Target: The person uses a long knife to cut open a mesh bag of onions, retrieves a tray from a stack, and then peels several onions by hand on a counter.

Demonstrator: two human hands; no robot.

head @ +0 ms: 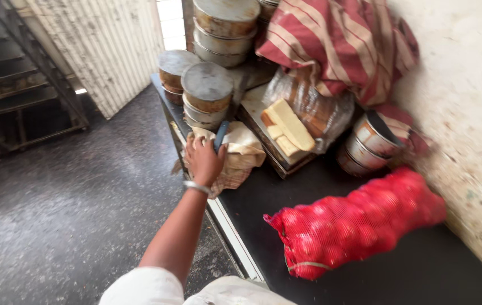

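Left hand (204,161) out over the desk (320,195) edge, grip clamped round a dark-handled tool (220,135) standing up from the fist, hand resting on a crumpled beige cloth (241,148). Just behind the cloth: stacked round metal tins (207,93). Right of the cloth, bread slices (287,127) on a tray; further right, a red mesh sack (357,223). Right hand is out of sight

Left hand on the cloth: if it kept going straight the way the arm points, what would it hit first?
Probably the stacked round tins just beyond the left hand, which grips a dark handle over the cloth. Depth is unclear, so this is a guess.
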